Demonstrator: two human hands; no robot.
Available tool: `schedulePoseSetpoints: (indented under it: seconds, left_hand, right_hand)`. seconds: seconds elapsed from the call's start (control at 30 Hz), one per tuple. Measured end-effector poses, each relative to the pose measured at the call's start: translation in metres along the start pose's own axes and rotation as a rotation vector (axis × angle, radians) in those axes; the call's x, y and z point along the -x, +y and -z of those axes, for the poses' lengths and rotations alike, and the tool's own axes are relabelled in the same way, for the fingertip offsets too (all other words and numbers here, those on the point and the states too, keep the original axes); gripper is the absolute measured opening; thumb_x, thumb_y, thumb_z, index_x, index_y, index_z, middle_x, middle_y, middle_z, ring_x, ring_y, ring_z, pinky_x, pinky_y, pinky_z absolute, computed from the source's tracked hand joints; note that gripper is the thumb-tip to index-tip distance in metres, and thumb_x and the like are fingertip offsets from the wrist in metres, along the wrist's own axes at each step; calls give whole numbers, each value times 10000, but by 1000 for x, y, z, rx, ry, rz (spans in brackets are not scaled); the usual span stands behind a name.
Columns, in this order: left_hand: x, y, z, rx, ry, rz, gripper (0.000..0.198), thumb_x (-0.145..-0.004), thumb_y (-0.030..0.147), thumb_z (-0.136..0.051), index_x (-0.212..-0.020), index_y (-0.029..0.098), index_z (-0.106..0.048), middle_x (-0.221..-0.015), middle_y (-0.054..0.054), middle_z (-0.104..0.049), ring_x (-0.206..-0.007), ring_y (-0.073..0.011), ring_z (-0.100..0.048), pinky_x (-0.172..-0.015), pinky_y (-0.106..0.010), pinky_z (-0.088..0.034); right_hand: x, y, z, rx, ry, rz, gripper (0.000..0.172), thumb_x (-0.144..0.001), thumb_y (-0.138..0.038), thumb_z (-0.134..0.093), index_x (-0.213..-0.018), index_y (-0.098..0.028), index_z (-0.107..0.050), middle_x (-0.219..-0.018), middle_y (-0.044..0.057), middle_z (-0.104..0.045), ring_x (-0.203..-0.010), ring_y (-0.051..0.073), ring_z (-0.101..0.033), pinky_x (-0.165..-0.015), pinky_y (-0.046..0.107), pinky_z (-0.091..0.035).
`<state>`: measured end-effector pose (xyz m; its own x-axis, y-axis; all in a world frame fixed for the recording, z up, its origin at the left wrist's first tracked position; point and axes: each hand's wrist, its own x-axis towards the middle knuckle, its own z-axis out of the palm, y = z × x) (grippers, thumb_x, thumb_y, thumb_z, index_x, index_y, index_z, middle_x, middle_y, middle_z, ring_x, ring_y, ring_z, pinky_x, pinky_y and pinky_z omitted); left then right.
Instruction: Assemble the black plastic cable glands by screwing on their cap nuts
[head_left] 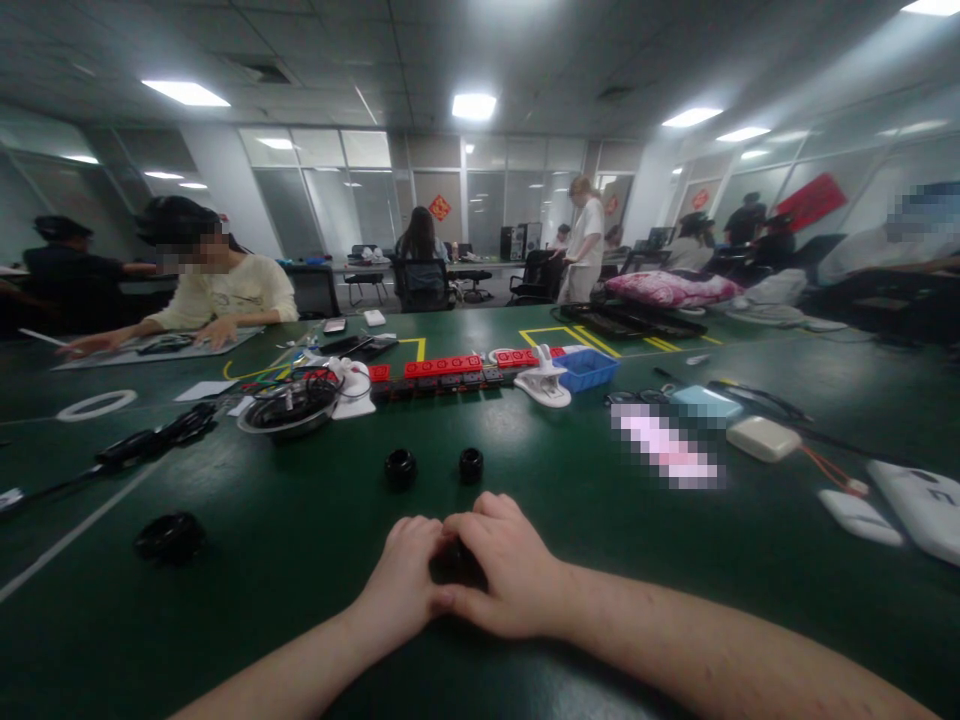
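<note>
My left hand (405, 570) and my right hand (510, 575) meet over the green table, fingers curled and touching. Between them sits a black part (463, 568), mostly covered by the fingers, so its full shape is hidden. Just beyond my fingertips stand two small black round parts with ridged sides, a left one (400, 468) and a slightly smaller right one (471, 465). Farther to the left lies a wider black ring-shaped part (171, 539) with an opening through it.
Across the table's middle runs a red and black power strip (442, 370), between a metal bowl (289, 412) of cables and a blue bin (589, 370). A white clip stand (544, 380) touches the bin. Cases and cables lie right. A person (217, 285) works opposite, left.
</note>
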<state>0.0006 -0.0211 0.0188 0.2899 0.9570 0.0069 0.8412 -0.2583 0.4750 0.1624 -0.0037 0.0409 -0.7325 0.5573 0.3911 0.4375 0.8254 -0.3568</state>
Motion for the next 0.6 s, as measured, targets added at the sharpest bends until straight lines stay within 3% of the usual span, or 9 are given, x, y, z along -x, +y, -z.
schedulePoseSetpoints:
  seconds: [0.13, 0.27, 0.6]
  left_hand:
    - [-4, -5, -7, 23, 55, 44, 207, -618, 350, -630, -699, 175, -555, -775, -21, -557, -768, -207, -489, -744, -338, -372]
    - [-7, -8, -12, -61, 52, -39, 122, -659, 307, -586, -685, 189, -568, -732, -4, -559, -738, -188, -486, -745, -334, -339]
    - [-5, -10, -10, -49, 51, -57, 80, -672, 275, -549, -686, 196, -556, -723, 9, -548, -721, -172, -476, -712, -305, -335]
  right_hand:
    - [1, -2, -2, 44, -35, 70, 360, -741, -466, -545, -942, -169, -522, -801, 33, -583, -724, 176, -415, -664, 309, -287]
    - [1, -4, -5, 96, -60, 159, 389, -753, -469, -513, -987, -159, -511, -843, 49, -591, -729, 179, -418, -662, 317, -284]
    - [9, -3, -13, 121, -30, 260, 311, -772, -444, -458, -896, -165, -519, -724, 39, -569, -731, 183, -434, -648, 312, -300]
